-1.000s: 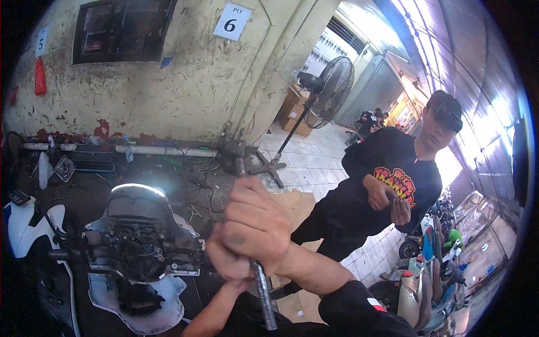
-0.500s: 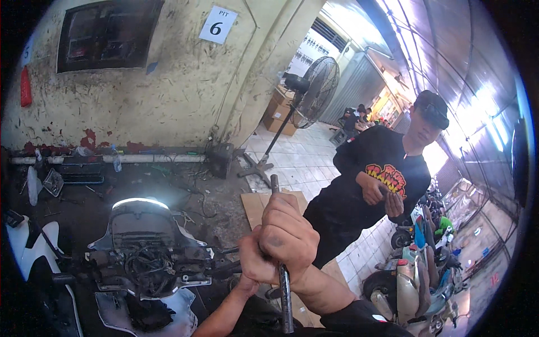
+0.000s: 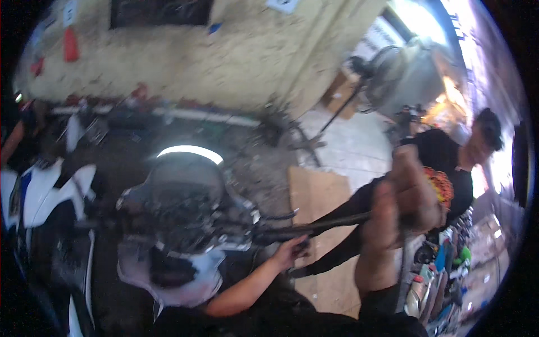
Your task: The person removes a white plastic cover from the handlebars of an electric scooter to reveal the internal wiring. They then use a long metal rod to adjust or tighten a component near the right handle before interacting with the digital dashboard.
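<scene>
Blurred by motion, my right hand [image 3: 404,185] is raised at centre right, wrapped round a metal bar [image 3: 403,267] that shows below it. My left hand [image 3: 292,250] is low at centre, fingers curled beside a dark bar-like part [image 3: 303,229] of the partly stripped scooter front [image 3: 185,196]; what they hold is unclear. A pale body panel [image 3: 191,278] lies below the scooter's front. A person in a dark printed top [image 3: 449,154] stands just behind my right hand.
Cardboard [image 3: 314,191] covers part of the floor. A pedestal fan [image 3: 387,76] stands before the doorway. A white motorcycle [image 3: 45,196] is at left, with another person's arm [image 3: 14,140] behind it. Parked scooters [image 3: 432,269] line the right side; a stained wall [image 3: 236,56] runs behind.
My two hands have separated: the left has dropped from the joint grip toward the scooter, the right has risen and moved right with the bar. The whole view has shifted.
</scene>
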A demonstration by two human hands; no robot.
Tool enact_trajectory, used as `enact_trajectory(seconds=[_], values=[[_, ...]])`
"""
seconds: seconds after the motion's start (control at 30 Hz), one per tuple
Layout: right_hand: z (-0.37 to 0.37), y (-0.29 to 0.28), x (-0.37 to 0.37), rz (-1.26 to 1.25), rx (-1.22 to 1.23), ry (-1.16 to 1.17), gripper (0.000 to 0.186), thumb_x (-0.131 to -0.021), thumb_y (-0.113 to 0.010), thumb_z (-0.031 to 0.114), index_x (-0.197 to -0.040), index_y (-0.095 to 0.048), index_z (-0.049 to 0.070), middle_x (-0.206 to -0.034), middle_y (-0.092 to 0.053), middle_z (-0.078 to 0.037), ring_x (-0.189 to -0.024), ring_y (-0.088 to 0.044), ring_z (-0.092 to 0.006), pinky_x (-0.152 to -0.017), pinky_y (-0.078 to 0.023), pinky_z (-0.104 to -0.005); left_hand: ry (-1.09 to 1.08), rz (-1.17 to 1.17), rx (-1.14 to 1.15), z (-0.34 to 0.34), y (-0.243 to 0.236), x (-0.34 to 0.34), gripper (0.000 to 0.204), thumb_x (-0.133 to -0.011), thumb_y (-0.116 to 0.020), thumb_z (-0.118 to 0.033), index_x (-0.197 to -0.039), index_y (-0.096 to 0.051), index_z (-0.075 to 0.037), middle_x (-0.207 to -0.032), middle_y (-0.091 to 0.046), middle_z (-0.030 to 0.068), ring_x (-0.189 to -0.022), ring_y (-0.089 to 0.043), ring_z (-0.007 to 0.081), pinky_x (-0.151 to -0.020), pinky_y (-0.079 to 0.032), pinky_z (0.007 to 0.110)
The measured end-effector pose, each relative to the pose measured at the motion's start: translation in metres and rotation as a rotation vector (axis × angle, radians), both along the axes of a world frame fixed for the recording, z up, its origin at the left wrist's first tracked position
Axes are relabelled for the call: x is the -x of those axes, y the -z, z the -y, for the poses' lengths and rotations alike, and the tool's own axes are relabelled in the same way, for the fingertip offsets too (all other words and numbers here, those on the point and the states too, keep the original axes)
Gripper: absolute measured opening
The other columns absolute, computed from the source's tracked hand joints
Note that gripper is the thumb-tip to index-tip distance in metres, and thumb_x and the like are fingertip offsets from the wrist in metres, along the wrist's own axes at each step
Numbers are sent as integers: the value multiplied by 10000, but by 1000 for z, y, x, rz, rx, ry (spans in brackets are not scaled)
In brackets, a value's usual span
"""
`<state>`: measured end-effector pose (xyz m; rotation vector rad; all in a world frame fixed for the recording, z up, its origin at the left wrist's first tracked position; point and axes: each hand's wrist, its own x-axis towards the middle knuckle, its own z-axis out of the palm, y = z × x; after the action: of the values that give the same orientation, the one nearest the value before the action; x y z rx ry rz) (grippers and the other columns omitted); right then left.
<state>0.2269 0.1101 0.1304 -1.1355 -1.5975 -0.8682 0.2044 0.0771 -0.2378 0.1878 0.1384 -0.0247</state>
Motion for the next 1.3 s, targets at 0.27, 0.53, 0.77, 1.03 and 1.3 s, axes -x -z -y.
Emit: enact_trajectory(seconds=[0.27,0.53,0.77,1.03,1.3], values=[[-20,20,-26,47,134,-189,126,-698,-487,-105,-670,-410,-9,-633,-376,-48,-624,-361,-192,-609,-305,-336,-67,-9,-110,-4,-22,2,296,-923,-631,-353,-1129,-649,-142,-892,-638,-15,-758,-581,89,-700,-504,292],[-28,21,-29,35,94,-207,245,-673,-474,-120,-619,-305,50,-593,-341,-43,-583,-339,-178,-568,-266,-322,-79,21,-146,-2,-25,3,363,-936,-592,-378,-1179,-627,-111,-915,-651,33,-744,-603,138,-753,-547,375],[-39,17,-34,76,110,-337,278,-668,-485,-114,-613,-286,71,-584,-335,-39,-538,-321,-182,-550,-267,-324,-110,4,-154,-2,-30,7,354,-941,-571,-373,-1183,-621,-121,-944,-656,32,-728,-591,140,-720,-546,377],[-59,11,-38,150,230,-734,317,-796,-585,26,-606,-339,88,-582,-371,-32,-533,-378,-202,-618,-342,-399,-96,-19,-123,-4,-34,9,358,-944,-580,-391,-1182,-609,-125,-971,-662,10,-891,-643,149,-747,-553,369],[-47,20,-26,159,131,-182,202,-632,-556,-16,-564,-370,21,-580,-360,-87,-526,-382,-230,-502,-313,-342,-112,-64,-99,-1,-25,5,340,-923,-598,-353,-1187,-606,-138,-1005,-659,31,-946,-621,179,-835,-510,402]])
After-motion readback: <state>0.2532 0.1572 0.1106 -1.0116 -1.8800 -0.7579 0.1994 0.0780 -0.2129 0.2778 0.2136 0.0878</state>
